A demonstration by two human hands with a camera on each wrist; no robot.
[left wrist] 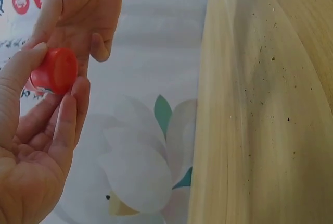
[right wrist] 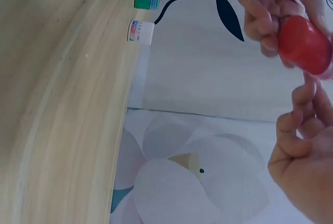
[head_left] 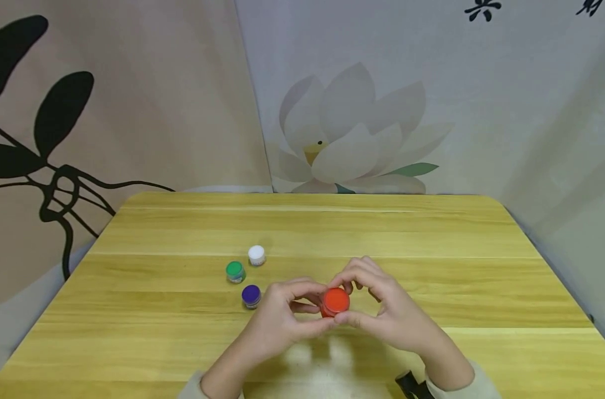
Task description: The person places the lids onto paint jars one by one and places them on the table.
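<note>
Raised over the table, a small red-lidded paint jar (head_left: 336,301) is between both hands. My left hand (head_left: 288,313) pinches its left side between thumb and fingers. On the other side my right hand (head_left: 387,305) pinches near the lid's rim with thumb and forefinger. Seen from the left wrist, the red jar (left wrist: 54,71) is tilted, its base end toward the camera. Beyond the left hand stand a purple-lidded jar (head_left: 251,296), a green-lidded jar (head_left: 235,271) and a white jar (head_left: 256,255), upright on the wood.
The wooden table (head_left: 158,321) reaches back to a hanging cloth (head_left: 183,100) printed with leaves and a lotus. A black object (head_left: 412,385) lies near the right sleeve at the front. Dark specks dot the surface in the left wrist view.
</note>
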